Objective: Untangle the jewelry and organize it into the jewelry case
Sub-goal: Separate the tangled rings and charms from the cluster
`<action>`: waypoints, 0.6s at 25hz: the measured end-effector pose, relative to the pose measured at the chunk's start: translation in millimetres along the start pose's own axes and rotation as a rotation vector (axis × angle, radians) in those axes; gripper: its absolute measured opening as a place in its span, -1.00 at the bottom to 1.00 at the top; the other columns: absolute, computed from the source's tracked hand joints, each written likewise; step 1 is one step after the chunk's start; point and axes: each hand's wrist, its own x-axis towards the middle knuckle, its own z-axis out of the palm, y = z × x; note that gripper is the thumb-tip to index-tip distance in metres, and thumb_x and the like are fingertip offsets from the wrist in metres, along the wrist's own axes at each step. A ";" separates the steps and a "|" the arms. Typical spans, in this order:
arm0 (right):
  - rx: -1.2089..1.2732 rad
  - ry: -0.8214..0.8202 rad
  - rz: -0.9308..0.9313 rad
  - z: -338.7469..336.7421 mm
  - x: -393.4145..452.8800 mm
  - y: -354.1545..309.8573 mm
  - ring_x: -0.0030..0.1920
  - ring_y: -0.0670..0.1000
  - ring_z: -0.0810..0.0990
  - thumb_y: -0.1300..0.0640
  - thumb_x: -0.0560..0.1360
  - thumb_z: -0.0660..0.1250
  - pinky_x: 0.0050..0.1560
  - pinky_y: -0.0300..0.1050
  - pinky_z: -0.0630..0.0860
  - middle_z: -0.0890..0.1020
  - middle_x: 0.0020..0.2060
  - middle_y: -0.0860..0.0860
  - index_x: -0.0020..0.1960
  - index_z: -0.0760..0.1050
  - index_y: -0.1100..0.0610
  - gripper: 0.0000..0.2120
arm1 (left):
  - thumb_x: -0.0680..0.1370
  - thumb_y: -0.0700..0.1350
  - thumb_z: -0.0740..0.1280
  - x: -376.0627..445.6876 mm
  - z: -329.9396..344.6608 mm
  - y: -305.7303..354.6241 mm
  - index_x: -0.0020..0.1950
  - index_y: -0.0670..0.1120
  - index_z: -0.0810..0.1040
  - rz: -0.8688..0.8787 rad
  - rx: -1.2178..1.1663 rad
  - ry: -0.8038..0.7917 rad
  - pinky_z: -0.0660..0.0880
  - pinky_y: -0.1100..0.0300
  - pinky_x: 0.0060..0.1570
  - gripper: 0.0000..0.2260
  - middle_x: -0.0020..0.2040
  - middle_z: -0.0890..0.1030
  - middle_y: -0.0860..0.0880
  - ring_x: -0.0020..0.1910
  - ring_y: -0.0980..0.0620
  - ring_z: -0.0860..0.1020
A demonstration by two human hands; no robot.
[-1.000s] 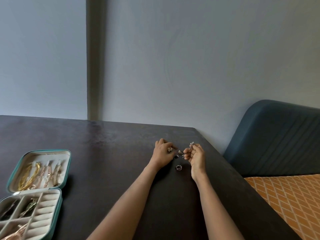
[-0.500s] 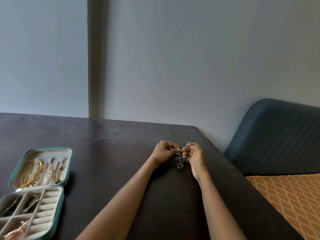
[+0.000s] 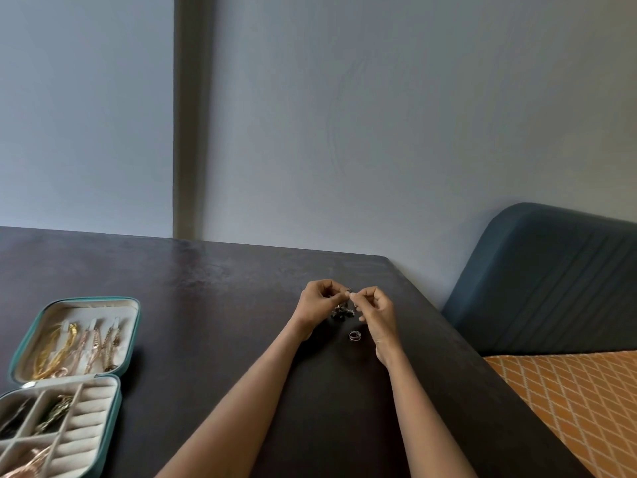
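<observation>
While both pinch a tiny jewelry piece (image 3: 349, 293) together, left hand (image 3: 319, 302), right hand (image 3: 376, 309), ring (image 3: 354, 335) below on table (image 3: 213, 305)

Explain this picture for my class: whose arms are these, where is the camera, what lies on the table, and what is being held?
No machine here: a person wears a camera on the head, looking down at their own arms. The left hand and right hand meet over a dark table, each pinching a small tangle of jewelry between them. A ring lies just below. Far left sits an open case with chains in its lid and divided compartments below.
</observation>
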 end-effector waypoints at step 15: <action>0.045 -0.085 -0.004 -3.1 -0.3 4.6 -0.26 -0.27 0.58 0.20 0.52 0.32 -0.30 -0.44 0.43 0.65 -0.25 -0.06 -0.08 0.60 0.17 -0.91 | 0.42 -0.29 0.44 -5.8 -4.2 7.7 0.00 -0.10 0.57 0.026 -0.133 -0.086 0.47 0.42 -0.24 -0.80 -0.29 0.62 -0.01 -0.33 0.24 0.58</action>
